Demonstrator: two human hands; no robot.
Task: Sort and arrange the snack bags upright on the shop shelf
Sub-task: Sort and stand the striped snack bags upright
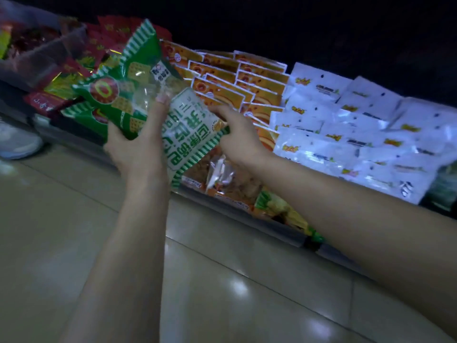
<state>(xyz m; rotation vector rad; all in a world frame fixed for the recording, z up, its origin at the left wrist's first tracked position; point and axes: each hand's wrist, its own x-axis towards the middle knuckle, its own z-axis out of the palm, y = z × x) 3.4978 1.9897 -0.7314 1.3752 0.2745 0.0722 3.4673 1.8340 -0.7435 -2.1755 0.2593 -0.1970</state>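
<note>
Left hand (133, 147) grips the green snack bags (138, 100) from below, thumb up the front; right hand (235, 134) pinches the lower striped edge. They're held just in front of the shelf (284, 229). Looks light, crinkly, slippery, so grip the seams. Chinese lettering, too blurred to read.

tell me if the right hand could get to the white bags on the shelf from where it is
Probably yes: the white bags lie exposed just beside the right hand, nothing between, but that hand is pinching the green snack bag.
</note>
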